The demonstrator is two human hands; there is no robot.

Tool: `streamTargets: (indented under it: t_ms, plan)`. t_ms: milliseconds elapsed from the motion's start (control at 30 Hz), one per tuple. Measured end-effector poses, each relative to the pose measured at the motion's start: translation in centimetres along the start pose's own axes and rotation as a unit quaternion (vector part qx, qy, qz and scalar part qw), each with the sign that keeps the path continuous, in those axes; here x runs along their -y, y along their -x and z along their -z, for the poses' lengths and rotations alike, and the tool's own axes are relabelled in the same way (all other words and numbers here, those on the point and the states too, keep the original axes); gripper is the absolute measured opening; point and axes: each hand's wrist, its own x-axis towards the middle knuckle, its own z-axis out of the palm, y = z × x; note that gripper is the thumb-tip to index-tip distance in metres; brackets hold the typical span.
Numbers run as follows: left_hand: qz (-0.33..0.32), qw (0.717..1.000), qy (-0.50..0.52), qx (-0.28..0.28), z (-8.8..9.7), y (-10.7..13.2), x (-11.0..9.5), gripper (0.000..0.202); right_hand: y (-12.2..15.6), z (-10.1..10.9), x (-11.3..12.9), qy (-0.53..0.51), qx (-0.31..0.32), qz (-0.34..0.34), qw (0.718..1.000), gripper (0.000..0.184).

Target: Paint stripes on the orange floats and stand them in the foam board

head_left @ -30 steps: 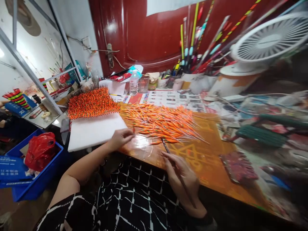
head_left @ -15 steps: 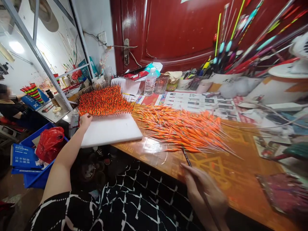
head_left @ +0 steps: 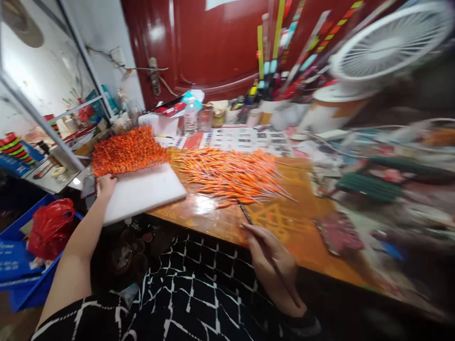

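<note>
My left hand (head_left: pixel 106 183) rests on the left edge of a white foam board (head_left: pixel 142 192), just below the rows of orange floats (head_left: pixel 128 150) stuck upright in it. Its fingers look curled, and what they hold, if anything, is hidden. My right hand (head_left: pixel 270 258) lies on the wooden table edge, closed on a thin dark brush (head_left: pixel 256 234) whose tip points at a loose pile of orange floats (head_left: pixel 231 175) lying on the table.
A white fan (head_left: pixel 387 42), cups of coloured float stems (head_left: pixel 280 57), a bottle (head_left: pixel 190 121) and printed sheets (head_left: pixel 249 139) crowd the table's back. A blue crate (head_left: pixel 21 279) with a red bag (head_left: pixel 50 227) sits on the floor at left. A red door (head_left: pixel 213 42) is behind.
My left hand went from the board's front right corner to its left edge. The right hand kept hold of the brush. The view swung about.
</note>
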Motion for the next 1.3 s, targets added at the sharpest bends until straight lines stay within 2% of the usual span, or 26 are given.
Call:
streamTargets:
  t_ms: [100, 133, 200, 233, 267, 333, 433, 500, 600, 700, 800, 933, 1100, 1300]
  plan:
    - [-0.056, 0.990, -0.129, 0.017, 1.3, 0.2, -0.5, 0.026, -0.3, 1.7, 0.6, -0.004, -0.018, -0.031, 0.999, 0.021]
    - [-0.064, 0.988, -0.142, 0.023, 1.4, 0.4, -1.0, 0.027, -0.4, 2.4, 0.7, -0.001, -0.026, -0.040, 0.999, 0.023]
    - [-0.106, 0.982, -0.158, 0.005, 1.3, 1.5, -3.0, 0.028, -0.6, 4.0, 0.8, 0.010, -0.046, -0.057, 0.997, 0.026]
    - [-0.158, 0.977, -0.145, -0.004, 1.1, 2.5, -4.5, 0.029, -0.7, 4.7, 0.8, 0.016, -0.059, -0.064, 0.996, 0.027]
    - [-0.215, 0.970, -0.117, -0.005, 0.7, 3.8, -6.4, 0.028, -0.7, 5.4, 0.8, 0.022, -0.072, -0.069, 0.995, 0.028]
    - [-0.326, 0.944, -0.040, 0.027, -0.2, 7.0, -11.3, 0.026, -0.8, 6.6, 0.7, 0.031, -0.095, -0.074, 0.992, 0.028]
    - [-0.444, 0.889, 0.035, 0.109, -2.3, 11.7, -20.4, 0.024, -0.7, 7.9, 0.5, 0.046, -0.124, -0.086, 0.987, 0.030]
    - [-0.512, 0.844, 0.052, 0.152, -4.1, 14.0, -26.7, 0.019, -0.6, 8.9, 0.3, 0.065, -0.143, -0.095, 0.983, 0.032]
    - [-0.576, 0.796, 0.008, 0.185, -6.5, 16.1, -34.8, 0.019, -0.3, 10.9, -0.1, 0.103, -0.174, -0.109, 0.973, 0.031]
    - [-0.586, 0.786, -0.075, 0.181, -8.4, 17.1, -39.8, 0.023, -0.1, 14.0, -0.4, 0.152, -0.208, -0.122, 0.958, 0.031]
    - [-0.584, 0.785, -0.125, 0.166, -10.1, 17.2, -41.3, 0.024, -0.5, 17.4, -0.2, 0.203, -0.227, -0.128, 0.944, 0.032]
    - [-0.597, 0.781, -0.125, 0.137, -12.0, 16.4, -40.8, 0.028, -1.9, 20.2, 0.0, 0.263, -0.224, -0.118, 0.931, 0.029]
    - [-0.609, 0.775, -0.112, 0.126, -12.5, 16.0, -40.3, 0.026, -3.9, 20.9, -1.3, 0.305, -0.200, -0.105, 0.925, 0.027]
    - [-0.586, 0.793, -0.098, 0.130, -11.4, 17.1, -40.7, 0.025, -4.7, 21.0, -2.8, 0.327, -0.180, -0.096, 0.923, 0.023]
